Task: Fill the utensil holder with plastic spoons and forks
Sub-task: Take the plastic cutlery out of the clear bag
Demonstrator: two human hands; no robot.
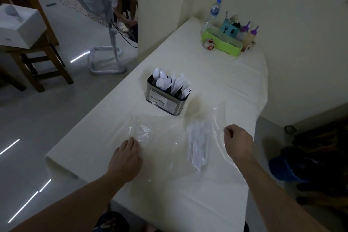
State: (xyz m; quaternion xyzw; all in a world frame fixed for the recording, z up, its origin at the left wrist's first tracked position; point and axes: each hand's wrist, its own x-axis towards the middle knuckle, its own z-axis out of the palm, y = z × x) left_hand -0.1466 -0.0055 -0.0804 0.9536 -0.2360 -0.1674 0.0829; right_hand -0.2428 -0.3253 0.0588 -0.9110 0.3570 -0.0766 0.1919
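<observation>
Left hand (125, 158) flat, fingers extended, on clear plastic bag (148, 137); right hand (237, 140) loosely clenched, pinching second bag (216, 128) of white cutlery (199, 143). Both nearer than the utensil holder (165, 98), spoons and forks inside, on worktop (216, 81).

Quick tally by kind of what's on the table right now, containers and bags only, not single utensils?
Utensil holders: 2, a steel one and a teal one
Clear plastic bags: 2, one near-empty, one with white cutlery
Water bottles: 1
Purple-capped squeeze bottles: 2
Green trays: 1
Total: 8
</observation>
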